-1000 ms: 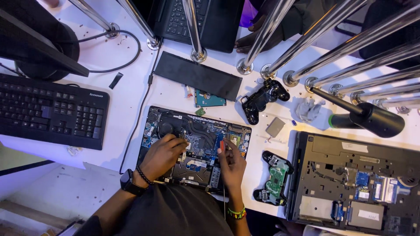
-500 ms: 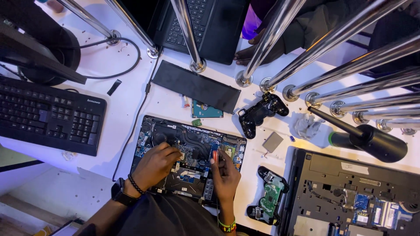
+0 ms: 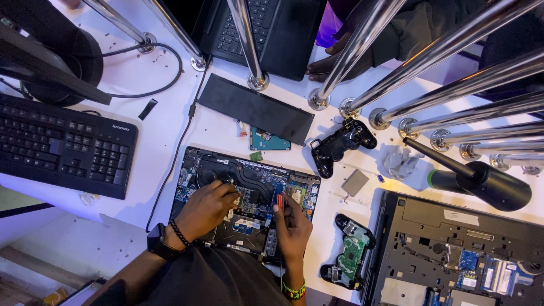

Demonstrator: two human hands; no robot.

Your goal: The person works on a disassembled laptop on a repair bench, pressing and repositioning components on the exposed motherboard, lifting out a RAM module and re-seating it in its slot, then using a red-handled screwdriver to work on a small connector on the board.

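Fingers of the left hand (image 3: 205, 208) press flat on the opened laptop's blue circuit board (image 3: 245, 198), while the right hand (image 3: 292, 226) beside it grips a red-handled screwdriver (image 3: 280, 200).

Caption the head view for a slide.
Left hand rests on an opened laptop while right hand holds a red-handled screwdriver.

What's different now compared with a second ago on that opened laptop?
Little has changed. The left hand still rests on the opened laptop, and the right hand still holds the red-handled screwdriver upright over the board. Game controllers and keyboard stayed put; only the camera shifted.
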